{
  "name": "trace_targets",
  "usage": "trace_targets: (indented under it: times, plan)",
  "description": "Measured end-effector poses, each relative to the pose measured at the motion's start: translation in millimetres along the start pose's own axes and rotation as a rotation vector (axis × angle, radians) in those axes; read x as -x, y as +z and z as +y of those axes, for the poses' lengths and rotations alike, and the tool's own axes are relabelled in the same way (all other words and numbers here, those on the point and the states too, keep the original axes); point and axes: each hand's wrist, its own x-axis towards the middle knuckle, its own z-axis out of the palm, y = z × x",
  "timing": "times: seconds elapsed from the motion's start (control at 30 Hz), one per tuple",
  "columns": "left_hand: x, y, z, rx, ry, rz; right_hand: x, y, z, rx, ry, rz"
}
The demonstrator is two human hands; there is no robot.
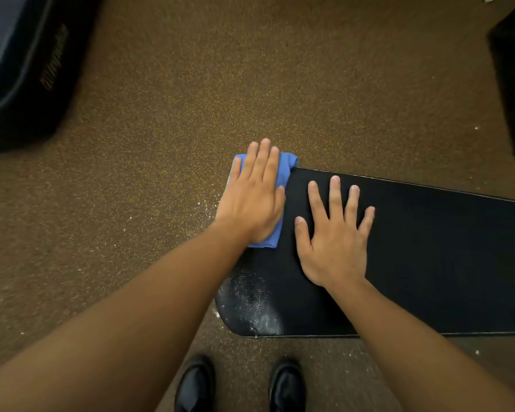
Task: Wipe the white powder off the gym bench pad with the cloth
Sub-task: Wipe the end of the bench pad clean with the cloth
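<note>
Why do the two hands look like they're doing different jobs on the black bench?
The left hand lies on the blue cloth at the end of the bench pad; the right hand lies on the bare pad. The left hand's fingers are close together; the right hand's are spread wide. The left hand is near the pad's far corner; the right hand is further in. Both are flat, palm down. White powder remains on the near corner.

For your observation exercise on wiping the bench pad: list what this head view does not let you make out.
- Pad surface under the blue cloth and left hand: covered, any powder there unseen.
- Bench pad: its right end is cut off by the frame edge.
- Gold lettering on the dark bag: blurred, unreadable.
- Bench frame and legs: hidden beneath the pad.
</note>
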Motion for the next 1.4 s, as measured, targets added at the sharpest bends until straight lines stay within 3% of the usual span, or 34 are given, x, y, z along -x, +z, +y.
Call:
trace_targets:
  times: [0.23,0.37,0.5,0.73,0.87,1.03,1.17,1.27,1.4]
  plan:
    - [97,22,27,-0.008,-0.002,0.035,1,-2,-1,-0.003,0.013,-0.011]
    - [46,12,18,-0.022,0.036,0.033,1,-2,0,-0.004,0.009,-0.023]
    - [-8,-1,8,-0.027,-0.039,-0.006,0,0,1,0.007,-0.002,-0.017]
    - [78,15,21,-0.023,0.016,0.006,1,-2,-1,0.003,0.008,-0.023]
    - [42,8,18,-0.063,0.079,-0.016,1,-1,-2,0.000,0.002,-0.015]
    - [-9,-6,3,-0.035,0.022,-0.057,1,-1,0,0.010,-0.006,-0.007]
    - [43,-1,-4,0.079,-0.053,0.008,1,-1,0,0.004,-0.006,-0.014]
    - [90,11,10,0.012,-0.042,0.028,1,-2,-1,0.010,0.002,-0.020]
    - [51,10,14,-0.015,0.025,0.011,1,-2,-2,0.009,-0.002,-0.021]
